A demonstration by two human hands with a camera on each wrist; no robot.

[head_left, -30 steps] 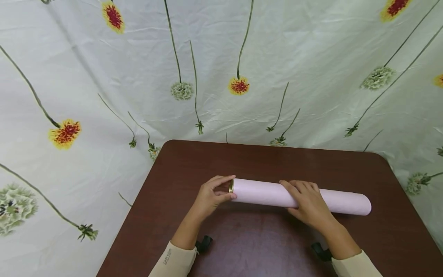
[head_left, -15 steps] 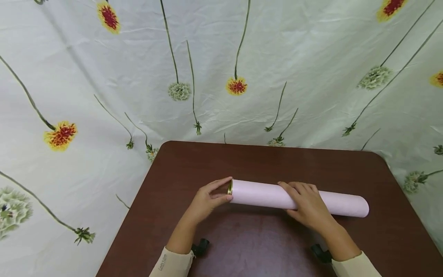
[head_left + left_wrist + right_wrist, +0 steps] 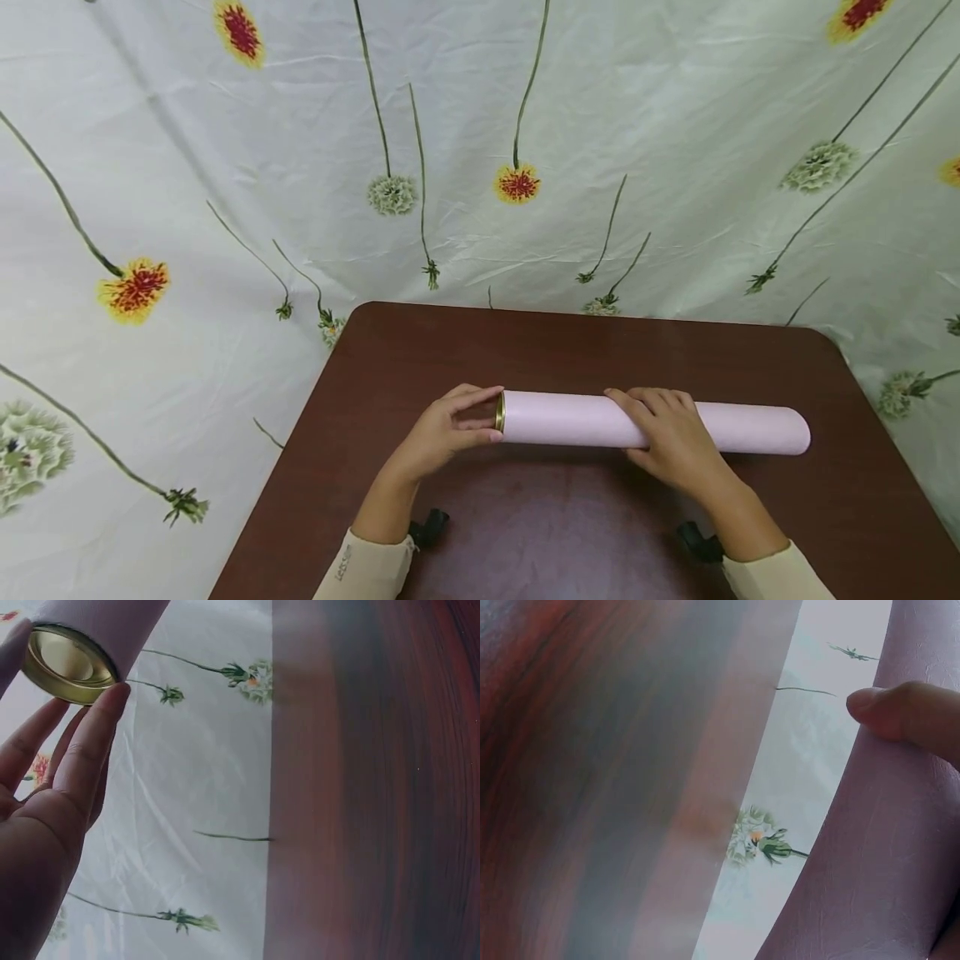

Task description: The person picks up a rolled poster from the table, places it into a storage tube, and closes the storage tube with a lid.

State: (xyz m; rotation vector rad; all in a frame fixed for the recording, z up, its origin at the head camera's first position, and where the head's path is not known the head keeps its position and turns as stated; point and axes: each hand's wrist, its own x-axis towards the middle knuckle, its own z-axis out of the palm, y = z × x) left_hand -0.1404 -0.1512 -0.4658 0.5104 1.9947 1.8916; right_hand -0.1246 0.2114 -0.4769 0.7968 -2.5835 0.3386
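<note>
A long pale pink tube point(image 3: 562, 418) with a gold metal end point(image 3: 500, 412) lies crosswise over the table in the head view. At that end, the left hand point(image 3: 442, 433) pinches the rim between thumb and fingers. The left wrist view shows the recessed metal end point(image 3: 71, 664) close up, with the left hand's fingers point(image 3: 90, 742) at its edge. Around the tube's middle, the right hand point(image 3: 671, 437) grips from above, thumb on the near side. In the right wrist view one digit of the right hand point(image 3: 907, 716) lies against the pink surface point(image 3: 885, 847).
The dark brown table point(image 3: 450, 342) has rounded far corners. Behind it and to its sides hangs a pale cloth point(image 3: 300, 125) printed with flowers. Dark wrist straps point(image 3: 430, 528) show near both cream sleeves point(image 3: 367, 567).
The tube's right end has risen slightly in the head view, so the tube lies more level. Both hands keep their places on it; the left wrist has shifted a little left.
</note>
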